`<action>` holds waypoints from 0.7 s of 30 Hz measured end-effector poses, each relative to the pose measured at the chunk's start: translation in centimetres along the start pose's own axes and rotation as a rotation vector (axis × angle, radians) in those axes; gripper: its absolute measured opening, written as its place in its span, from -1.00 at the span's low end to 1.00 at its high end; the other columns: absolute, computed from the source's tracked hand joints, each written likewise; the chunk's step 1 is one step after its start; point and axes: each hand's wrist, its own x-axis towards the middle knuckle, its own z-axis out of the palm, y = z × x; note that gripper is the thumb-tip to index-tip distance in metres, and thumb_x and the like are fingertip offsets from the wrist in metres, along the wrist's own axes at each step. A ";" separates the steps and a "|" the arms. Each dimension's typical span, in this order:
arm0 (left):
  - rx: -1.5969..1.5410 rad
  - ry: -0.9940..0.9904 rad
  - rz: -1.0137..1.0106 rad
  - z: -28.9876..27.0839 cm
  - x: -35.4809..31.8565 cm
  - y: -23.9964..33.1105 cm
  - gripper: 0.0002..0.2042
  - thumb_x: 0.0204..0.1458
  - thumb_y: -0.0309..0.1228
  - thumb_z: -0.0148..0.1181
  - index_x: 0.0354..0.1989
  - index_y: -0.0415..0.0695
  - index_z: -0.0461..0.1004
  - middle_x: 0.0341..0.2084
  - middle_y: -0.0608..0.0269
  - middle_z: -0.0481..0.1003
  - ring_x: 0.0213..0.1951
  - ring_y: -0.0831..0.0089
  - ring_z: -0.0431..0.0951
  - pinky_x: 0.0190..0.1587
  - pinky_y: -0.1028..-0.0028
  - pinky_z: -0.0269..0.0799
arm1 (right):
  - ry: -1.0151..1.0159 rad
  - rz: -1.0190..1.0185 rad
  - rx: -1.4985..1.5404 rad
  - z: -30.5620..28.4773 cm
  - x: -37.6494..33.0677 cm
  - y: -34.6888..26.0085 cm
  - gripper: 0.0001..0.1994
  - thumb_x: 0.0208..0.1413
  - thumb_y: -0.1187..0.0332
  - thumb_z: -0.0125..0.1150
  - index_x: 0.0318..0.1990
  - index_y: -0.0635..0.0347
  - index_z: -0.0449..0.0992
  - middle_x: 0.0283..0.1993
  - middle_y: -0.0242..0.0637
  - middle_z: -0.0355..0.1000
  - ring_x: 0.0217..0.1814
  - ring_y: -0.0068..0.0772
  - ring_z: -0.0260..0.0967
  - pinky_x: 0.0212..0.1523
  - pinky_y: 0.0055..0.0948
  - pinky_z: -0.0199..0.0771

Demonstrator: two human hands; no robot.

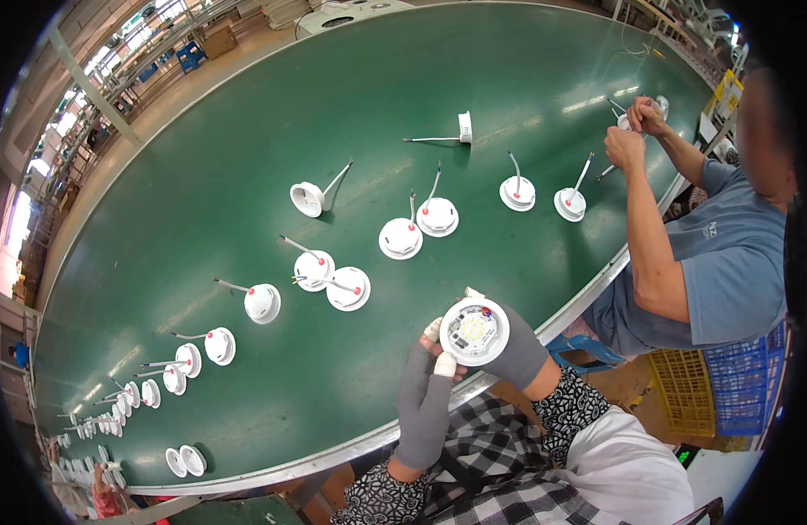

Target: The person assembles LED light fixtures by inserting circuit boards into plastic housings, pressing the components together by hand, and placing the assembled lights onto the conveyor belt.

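Observation:
Between my hands, above the belt's near edge, is a round white LED downlight (473, 332), its open face turned up. Inside it a circuit board with yellowish LED dots shows, with a small red and blue part at its upper edge. My left hand (424, 402), in a grey fingerless glove with taped fingertips, grips the rim from the left and below. My right hand (519, 352), gloved alike, closes round the light's right side; most of its fingers are hidden behind the housing. Nearest on the belt lies a white downlight housing (348, 289) with a cable.
Several white housings with grey cables and red grommets lie along the green belt (281, 376). Two round white parts (186, 460) sit near its front edge. At right a co-worker (710, 236) handles a white housing. Yellow (681, 389) and blue crates (736, 385) stand below.

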 end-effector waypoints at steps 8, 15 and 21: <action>-0.055 -0.009 -0.001 0.2 -0.4 0.0 -0.57 0.24 -0.49 -0.11 0.28 -0.31 0.15 -0.12 0.27 0.37 -0.19 0.63 0.38 -0.08 0.60 0.35 | -0.009 -0.066 0.078 0.3 -0.4 0.5 -0.58 0.35 0.13 -0.23 -0.01 0.35 0.39 -0.12 -0.13 0.51 -0.10 -0.33 0.50 0.00 -0.33 0.56; -0.089 0.000 0.000 -0.1 -0.7 -0.6 -0.54 0.23 -0.49 -0.10 0.31 -0.32 0.09 -0.10 0.26 0.36 -0.18 0.63 0.38 -0.05 0.59 0.35 | 0.129 0.253 0.627 0.4 -0.4 0.9 -0.65 0.28 0.17 -0.04 -0.05 0.31 0.42 -0.17 -0.16 0.51 -0.18 -0.28 0.52 -0.06 -0.36 0.56; -0.017 0.021 0.043 0.1 -0.5 -0.8 -0.58 0.22 -0.44 -0.11 0.22 -0.40 0.17 0.04 0.12 0.36 -0.07 0.51 0.44 -0.11 0.53 0.45 | 0.110 -0.085 -0.015 0.1 -0.7 3.1 -0.56 -0.17 0.27 0.44 -0.11 0.26 0.47 -0.19 -0.15 0.49 -0.15 -0.20 0.49 -0.12 -0.37 0.48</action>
